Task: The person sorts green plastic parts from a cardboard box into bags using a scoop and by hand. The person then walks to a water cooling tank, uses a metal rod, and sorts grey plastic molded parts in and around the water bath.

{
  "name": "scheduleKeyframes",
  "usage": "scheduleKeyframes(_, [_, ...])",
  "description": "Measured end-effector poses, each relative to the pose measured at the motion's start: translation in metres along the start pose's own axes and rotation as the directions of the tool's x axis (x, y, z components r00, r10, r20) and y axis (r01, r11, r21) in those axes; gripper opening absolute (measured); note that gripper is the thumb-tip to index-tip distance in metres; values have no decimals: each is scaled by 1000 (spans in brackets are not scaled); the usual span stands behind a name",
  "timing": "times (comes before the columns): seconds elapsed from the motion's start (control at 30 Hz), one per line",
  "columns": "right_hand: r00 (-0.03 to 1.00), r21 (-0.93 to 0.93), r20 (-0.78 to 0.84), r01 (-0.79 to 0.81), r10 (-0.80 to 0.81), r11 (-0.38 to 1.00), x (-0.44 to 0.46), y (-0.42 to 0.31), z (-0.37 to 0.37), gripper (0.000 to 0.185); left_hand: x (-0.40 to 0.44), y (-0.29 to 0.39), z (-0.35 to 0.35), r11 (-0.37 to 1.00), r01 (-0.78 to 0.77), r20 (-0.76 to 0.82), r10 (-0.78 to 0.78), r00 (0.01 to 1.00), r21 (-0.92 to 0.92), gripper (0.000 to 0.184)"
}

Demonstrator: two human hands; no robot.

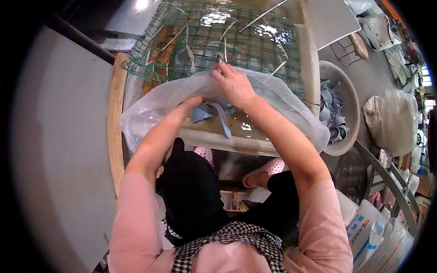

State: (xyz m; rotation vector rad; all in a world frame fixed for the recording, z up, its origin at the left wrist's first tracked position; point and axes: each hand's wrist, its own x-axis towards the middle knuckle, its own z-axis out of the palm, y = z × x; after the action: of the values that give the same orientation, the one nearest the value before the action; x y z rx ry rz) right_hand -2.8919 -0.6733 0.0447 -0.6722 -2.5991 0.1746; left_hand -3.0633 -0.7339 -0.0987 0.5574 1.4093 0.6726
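Observation:
My left hand [192,104] is closed at a grey-blue plastic part [200,113] with a curved strap-like piece, low over the murky water; its fingertips are partly hidden. Higher up, my right hand [234,85] has its fingers curled together at the upper edge of a translucent plastic sheet [277,98]. The sheet is draped over the near end of a water-filled tub [311,54] and around both forearms. Just beyond the fingers, a green net [259,57] with pale strips tied to it spreads across the water.
On the right stands a round basin [353,116] holding several grey moulded parts. A wooden board [116,123] runs along the tub's left side, beside a grey panel [63,136]. A thin rod [264,15] lies across the net. Wrapped bundles [393,120] and sacks crowd the right.

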Motion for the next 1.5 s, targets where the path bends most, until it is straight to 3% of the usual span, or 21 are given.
scheduleKeyframes(0.23, [994, -78, -86, 57, -64, 995, -32, -8, -31, 43, 26, -15, 30, 995, 97, -74, -98, 992, -17, 13])
scheduleKeyframes(0.3, [918, -2, 392, 71, -65, 997, -51, -8, -44, 47, 15, -4, 42, 991, 129, -112, -125, 986, 27, 11])
scheduleKeyframes(0.43, [902, -97, 432, 61, -13, 993, -96, 9, -17, 49, -5, 21, 67, 981, 180, -171, -165, 971, 78, 8])
scheduleKeyframes(0.5, [983, -299, 117, 169, -140, 939, -107, 13, -10, 41, -29, 41, 83, 982, 179, -166, -168, 972, 54, 8])
scheduleKeyframes(0.53, [984, -304, 110, 166, -138, 938, -108, 12, -9, 41, -43, 51, 91, 985, 170, -154, -162, 975, 37, 8])
scheduleKeyframes(0.67, [949, -342, 314, 105, 9, 934, -102, 8, -3, 28, -35, 48, 92, 988, 143, -83, -138, 987, 63, 12])
scheduleKeyframes(0.73, [909, -245, 407, 15, 89, 969, -104, 13, 2, 29, -25, 42, 85, 984, 163, -77, -157, 985, 74, 18])
scheduleKeyframes(0.8, [911, -194, 380, -93, 162, 977, -104, 15, -3, 30, -41, 54, 86, 976, 210, 126, -201, 972, -65, 32])
scheduleKeyframes(0.83, [901, -134, 366, -196, 232, 971, -104, 16, -5, 31, -49, 61, 89, 976, 209, 126, -201, 971, -59, 32])
scheduleKeyframes(0.87, [903, -133, 361, -198, 234, 971, -103, 20, -11, 31, -61, 71, 95, 975, 203, 47, -200, 979, -88, 46])
scheduleKeyframes(0.97, [825, 8, 504, -300, 255, 954, -102, 30, -35, 40, -71, 84, 95, 982, 182, -51, -184, 982, -53, 69])
scheduleKeyframes(1.03, [866, 98, 450, -289, 217, 952, -107, 39, -51, 41, -65, 82, 92, 986, 168, -65, -166, 984, 12, 79])
scheduleKeyframes(1.1, [903, 260, 376, -320, 209, 911, -109, 46, -72, 45, -49, 68, 89, 968, 0, 100, 26, 995, -252, 84])
scheduleKeyframes(1.13, [902, 254, 376, -323, 214, 912, -111, 52, -76, 45, -44, 66, 85, 968, -1, 106, 28, 994, -252, 84])
scheduleKeyframes(1.2, [925, 329, 217, -371, 313, 869, -116, 64, -86, 44, -40, 66, 76, 942, 123, 41, -116, 992, -311, 87])
scheduleKeyframes(1.23, [868, 565, 342, -496, 360, 660, -106, 55, -119, 43, 1, 42, 64, 893, 132, -4, -147, 989, -431, 71])
scheduleKeyframes(1.27, [875, 688, 310, -476, 371, 547, -111, 70, -119, 36, -1, 45, 65, 894, 133, 3, -146, 989, -427, 71])
scheduleKeyframes(1.33, [765, 726, 320, -577, 558, 375, -120, 88, -138, 29, -19, 56, 71, 893, 201, -38, -236, 971, -403, 66])
scheduleKeyframes(1.4, [757, 752, 233, -538, 610, 381, -140, 110, -166, 25, -38, 68, 85, 901, 173, -105, -232, 967, -397, 58])
scheduleKeyframes(1.47, [537, 740, 166, -622, 827, 256, -161, 141, -182, 20, -39, 67, 82, 898, 116, -82, -166, 983, -424, 49])
scheduleKeyframes(1.5, [463, 816, 170, -561, 870, 139, -177, 166, -187, 17, -30, 61, 74, 880, 98, -16, -119, 993, -464, 42])
